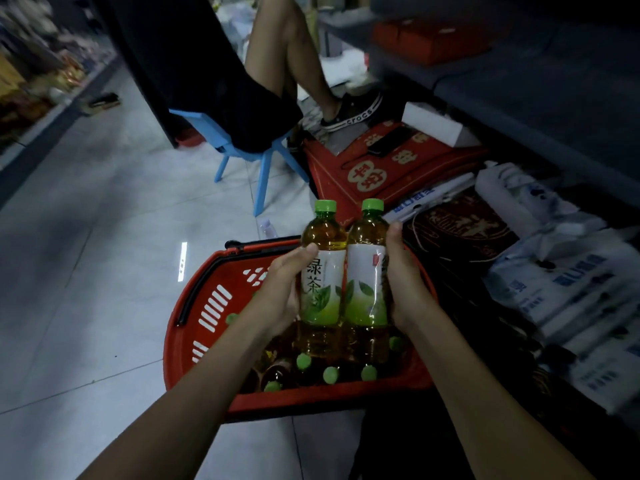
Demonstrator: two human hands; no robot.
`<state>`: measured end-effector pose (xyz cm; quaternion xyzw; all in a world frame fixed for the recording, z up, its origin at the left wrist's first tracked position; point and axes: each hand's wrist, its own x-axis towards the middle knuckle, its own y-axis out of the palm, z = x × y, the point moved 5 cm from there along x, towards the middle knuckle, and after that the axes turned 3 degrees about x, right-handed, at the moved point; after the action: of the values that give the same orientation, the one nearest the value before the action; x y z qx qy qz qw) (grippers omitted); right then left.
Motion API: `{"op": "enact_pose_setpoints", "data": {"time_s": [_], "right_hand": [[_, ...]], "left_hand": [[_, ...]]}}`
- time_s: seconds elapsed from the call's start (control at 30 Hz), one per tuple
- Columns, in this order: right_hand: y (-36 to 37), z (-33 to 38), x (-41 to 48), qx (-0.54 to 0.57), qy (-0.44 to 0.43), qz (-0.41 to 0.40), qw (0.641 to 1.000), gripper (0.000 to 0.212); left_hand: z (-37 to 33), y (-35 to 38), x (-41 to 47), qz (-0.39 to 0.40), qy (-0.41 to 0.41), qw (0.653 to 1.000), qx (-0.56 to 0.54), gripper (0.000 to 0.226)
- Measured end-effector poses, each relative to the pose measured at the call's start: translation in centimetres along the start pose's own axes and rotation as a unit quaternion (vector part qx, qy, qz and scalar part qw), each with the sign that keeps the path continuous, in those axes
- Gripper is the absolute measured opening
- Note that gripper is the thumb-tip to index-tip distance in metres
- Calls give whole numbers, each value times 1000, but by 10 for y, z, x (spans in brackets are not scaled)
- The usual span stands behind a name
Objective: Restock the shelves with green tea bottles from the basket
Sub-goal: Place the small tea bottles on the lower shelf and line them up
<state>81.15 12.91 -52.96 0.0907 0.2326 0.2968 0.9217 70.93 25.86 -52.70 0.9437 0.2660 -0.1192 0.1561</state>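
Note:
Two green tea bottles stand upright side by side above a red basket (207, 306) on the tiled floor. My left hand (282, 289) grips the left bottle (322, 271) around its white and green label. My right hand (403, 285) grips the right bottle (367, 268) the same way. Both bottles have green caps and amber tea. Several more green-capped bottles (330, 374) lie in the basket below my hands. A dark shelf (519, 98) runs along the right side.
A person sits on a blue plastic chair (263, 161) just beyond the basket, legs stretched to the right. Red gift boxes (374, 168) and white packaged goods (568, 271) crowd the floor on the right. Bare tiles (86, 271) stretch to the left.

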Motion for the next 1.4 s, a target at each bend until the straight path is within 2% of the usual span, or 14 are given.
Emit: {"op": "enact_pose_setpoints", "data": {"time_s": [0.07, 0.17, 0.23, 0.4, 0.5, 0.63, 0.77, 0.93, 1.03, 1.13, 1.27, 1.4], "right_hand": [[-8, 10, -13, 8, -11, 28, 1000, 87], [-19, 25, -28, 15, -45, 72, 996, 61], [-25, 38, -37, 38, -53, 73, 995, 57], [-29, 86, -61, 64, -150, 79, 983, 62], [-34, 115, -79, 64, -211, 64, 973, 63], [-44, 154, -114, 36, -280, 48, 958, 63], [-68, 185, -154, -11, -338, -10, 941, 70], [-118, 214, -219, -36, -395, -78, 915, 60], [-156, 224, -267, -47, -429, -130, 893, 61], [-200, 228, -319, -49, -452, -187, 871, 60], [-264, 214, -384, -63, -474, -272, 835, 59], [-332, 175, -437, -57, -476, -362, 800, 60]], "left_hand": [[-10, 15, -5, -15, 16, 1000, -2, 52], [-20, 35, -14, 0, 26, 1000, 5, 53], [-28, 46, -20, 21, 35, 999, 13, 56], [-72, 71, -32, 64, 100, 993, 20, 37], [-102, 92, -40, 90, 130, 987, 2, 56], [-132, 124, -51, 114, 158, 981, -21, 52], [-150, 168, -67, 168, 190, 966, -40, 39], [-157, 242, -90, 252, 199, 946, -49, 54], [-153, 297, -113, 312, 212, 925, -43, 48], [-135, 358, -137, 372, 208, 904, -41, 54], [-94, 437, -170, 445, 200, 873, -18, 34], [-39, 514, -201, 510, 163, 845, -14, 37]]}}
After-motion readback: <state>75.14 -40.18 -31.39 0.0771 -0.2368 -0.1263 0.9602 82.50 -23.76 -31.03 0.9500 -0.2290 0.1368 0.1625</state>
